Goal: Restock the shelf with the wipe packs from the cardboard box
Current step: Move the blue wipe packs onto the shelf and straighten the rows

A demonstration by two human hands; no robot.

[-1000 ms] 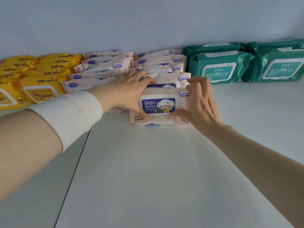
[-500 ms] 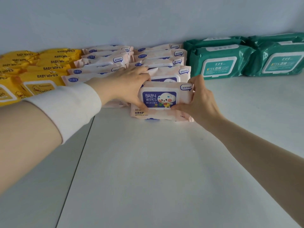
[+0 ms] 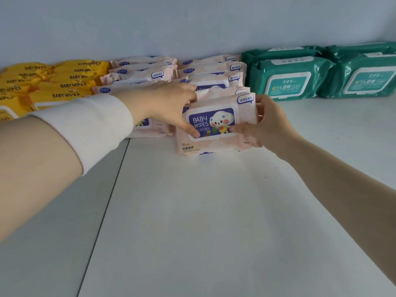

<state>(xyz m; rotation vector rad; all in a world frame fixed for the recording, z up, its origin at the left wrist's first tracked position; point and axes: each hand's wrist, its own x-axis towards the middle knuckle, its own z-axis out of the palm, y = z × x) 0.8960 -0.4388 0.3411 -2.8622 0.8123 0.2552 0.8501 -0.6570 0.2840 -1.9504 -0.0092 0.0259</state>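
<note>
1. Head view: your left hand (image 3: 169,106) and right hand (image 3: 267,123) both grip the front pink wipe pack (image 3: 216,125), with thumbs on its label face and fingers curled behind it.
2. That pack stands tilted back on the shelf (image 3: 203,211), toward the back edge, against the pink rows (image 3: 214,68) behind it.
3. Yellow packs (image 3: 64,84) fill the back left corner; green packs (image 3: 289,76) sit at the back right.
</note>
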